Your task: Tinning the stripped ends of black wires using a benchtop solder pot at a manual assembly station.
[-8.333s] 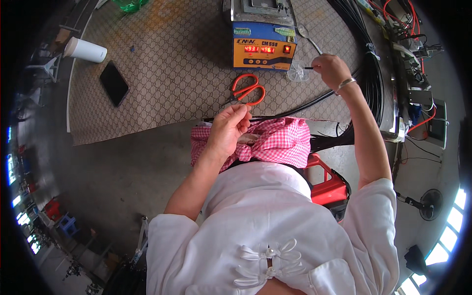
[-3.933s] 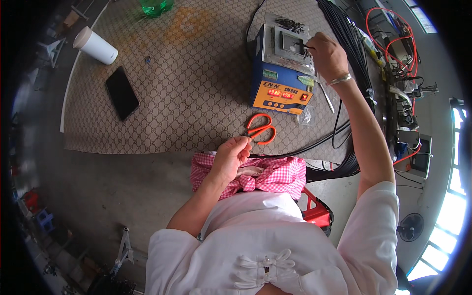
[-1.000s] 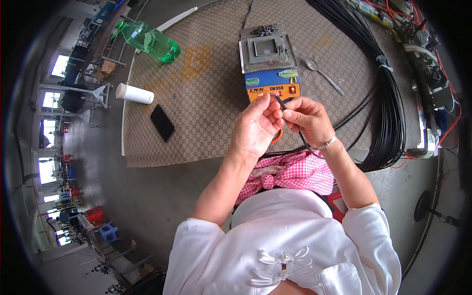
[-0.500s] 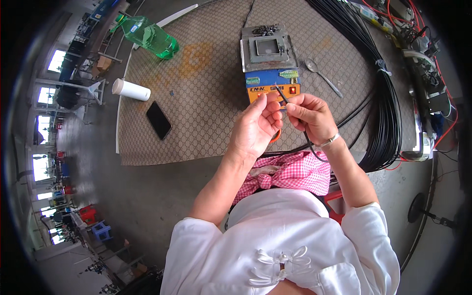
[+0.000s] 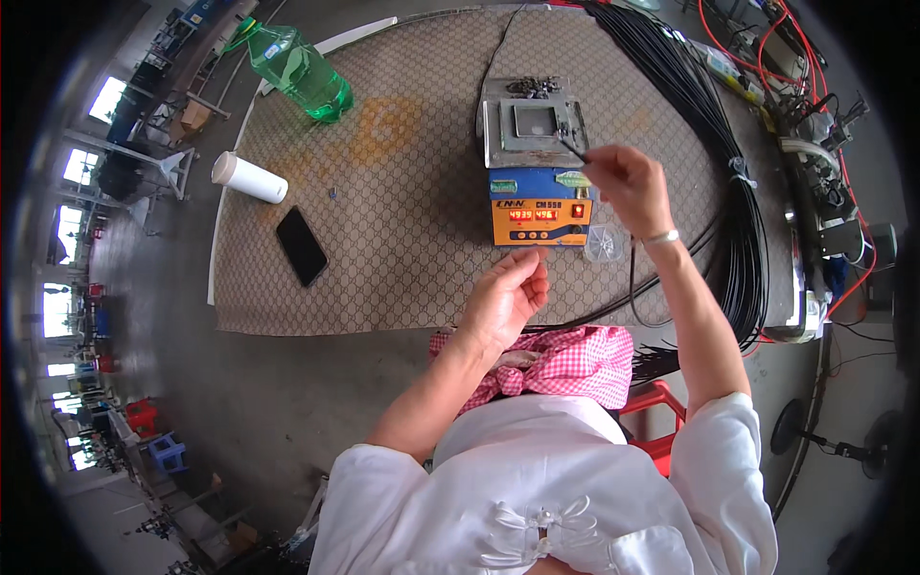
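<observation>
My right hand (image 5: pixel 632 187) pinches a black cable (image 5: pixel 573 149), and the cable's end reaches the square well of a solder pot (image 5: pixel 540 209). This pot is a blue and orange box with a lit display and a metal tray (image 5: pixel 494 139) on top. Dark residue (image 5: pixel 532 88) lies at the tray's far side. The rest of the held cable hangs below the hand and curves toward the table edge. My left hand (image 5: pixel 513 292) is just in front of the pot, thumb and fingers pressed together; whether anything is between them is hidden.
A clear round plastic dish (image 5: pixel 604 244) sits right of the pot. A thick bundle of black cables (image 5: pixel 743 240) runs along the right side. Leftward are a phone (image 5: pixel 302 246), a white tumbler (image 5: pixel 251 179) and a green bottle (image 5: pixel 302 75). Red stool (image 5: pixel 656 422) below the table edge.
My right hand has moved forward with the cable, from in front of the pot to its top. My left hand has come away from the cable and drawn slightly back. The view has shifted.
</observation>
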`<state>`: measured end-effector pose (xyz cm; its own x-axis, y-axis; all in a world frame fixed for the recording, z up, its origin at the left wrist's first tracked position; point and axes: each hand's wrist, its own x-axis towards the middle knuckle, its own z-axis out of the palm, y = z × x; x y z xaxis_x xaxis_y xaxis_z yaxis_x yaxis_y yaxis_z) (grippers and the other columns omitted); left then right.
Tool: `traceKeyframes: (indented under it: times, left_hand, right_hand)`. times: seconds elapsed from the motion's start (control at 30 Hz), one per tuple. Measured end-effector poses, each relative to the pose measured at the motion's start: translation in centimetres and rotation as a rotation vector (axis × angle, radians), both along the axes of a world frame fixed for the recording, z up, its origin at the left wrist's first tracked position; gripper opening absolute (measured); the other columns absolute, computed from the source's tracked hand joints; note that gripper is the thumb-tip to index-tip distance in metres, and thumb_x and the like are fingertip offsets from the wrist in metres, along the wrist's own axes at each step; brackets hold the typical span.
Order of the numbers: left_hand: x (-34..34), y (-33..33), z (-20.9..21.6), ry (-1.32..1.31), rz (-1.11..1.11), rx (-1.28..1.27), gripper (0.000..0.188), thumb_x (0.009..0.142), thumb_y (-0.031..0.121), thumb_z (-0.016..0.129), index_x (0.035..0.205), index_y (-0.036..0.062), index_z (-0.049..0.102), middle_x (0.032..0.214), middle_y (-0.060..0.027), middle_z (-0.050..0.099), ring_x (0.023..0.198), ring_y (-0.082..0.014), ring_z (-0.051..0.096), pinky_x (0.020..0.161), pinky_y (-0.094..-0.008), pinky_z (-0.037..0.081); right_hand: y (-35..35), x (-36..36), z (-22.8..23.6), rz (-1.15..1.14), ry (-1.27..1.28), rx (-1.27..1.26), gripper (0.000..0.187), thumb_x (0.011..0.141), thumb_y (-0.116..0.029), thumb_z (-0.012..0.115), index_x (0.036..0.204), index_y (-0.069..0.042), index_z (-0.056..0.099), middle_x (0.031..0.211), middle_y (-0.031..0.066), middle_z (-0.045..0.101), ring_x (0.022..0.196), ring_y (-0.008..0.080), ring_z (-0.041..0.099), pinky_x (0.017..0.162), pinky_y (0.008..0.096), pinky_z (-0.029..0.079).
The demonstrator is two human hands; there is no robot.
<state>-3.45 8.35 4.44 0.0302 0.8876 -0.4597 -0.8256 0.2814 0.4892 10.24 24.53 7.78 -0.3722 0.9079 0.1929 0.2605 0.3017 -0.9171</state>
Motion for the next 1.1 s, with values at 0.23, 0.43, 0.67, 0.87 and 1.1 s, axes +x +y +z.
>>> traceKeyframes:
  times: [0.23, 0.43, 0.67, 0.87, 1.1]
  left_hand:
    - [-0.7, -0.3, -1.8, -0.058, 0.019, -0.081, 0.015, 0.085, 0.014, 0.053, 0.097, 0.0056, 0.056, 0.074, 0.0017, 0.056, 0.067, -0.0075, 0.052, 0.063, -0.0222, 0.043]
    - [-1.1, -0.3, -2.6, -0.047, 0.025, -0.115, 0.014, 0.085, 0.015, 0.053, 0.096, 0.0075, 0.057, 0.073, 0.0034, 0.057, 0.064, -0.005, 0.052, 0.059, -0.0206, 0.042]
    - [-1.2, -0.4, -3.2, -0.08, 0.018, -0.111, 0.015, 0.085, 0.015, 0.053, 0.097, 0.0062, 0.057, 0.073, 0.0025, 0.056, 0.065, -0.0065, 0.051, 0.061, -0.0216, 0.042]
    - [-1.2, -0.4, -3.4, -0.06, 0.014, -0.108, 0.014, 0.086, 0.017, 0.052, 0.096, 0.0074, 0.056, 0.071, 0.0042, 0.056, 0.063, -0.0039, 0.051, 0.059, -0.0196, 0.041]
    - [-1.3, -0.4, -3.3, -0.061, 0.015, -0.099, 0.014, 0.086, 0.017, 0.052, 0.096, 0.0076, 0.057, 0.071, 0.0041, 0.056, 0.064, -0.0041, 0.051, 0.058, -0.0197, 0.041]
  right_hand:
    - [3.8, -2.5, -0.8, -0.054, -0.374, 0.405, 0.011, 0.068, -0.011, 0.06, 0.077, -0.006, 0.063, 0.072, 0.0106, 0.06, 0.068, 0.0264, 0.059, 0.062, 0.0342, 0.047]
    - [5.0, -3.5, -1.4, -0.028, -0.483, 0.472, 0.009, 0.068, -0.012, 0.058, 0.075, -0.007, 0.062, 0.076, 0.0098, 0.06, 0.073, 0.0291, 0.058, 0.065, 0.0376, 0.047]
    - [5.1, -4.1, -1.5, -0.014, -0.601, 0.458, 0.01, 0.07, -0.014, 0.057, 0.076, -0.008, 0.062, 0.082, 0.0091, 0.059, 0.077, 0.0286, 0.058, 0.068, 0.0381, 0.047]
    - [5.2, -4.4, -1.8, 0.005, -0.649, 0.51, 0.01, 0.071, -0.014, 0.056, 0.077, -0.008, 0.062, 0.083, 0.0087, 0.058, 0.078, 0.0281, 0.058, 0.068, 0.0378, 0.047]
    - [5.0, -4.1, -1.1, -0.008, -0.565, 0.501, 0.01, 0.072, -0.013, 0.058, 0.078, -0.008, 0.063, 0.082, 0.0085, 0.057, 0.077, 0.0267, 0.058, 0.066, 0.0363, 0.047]
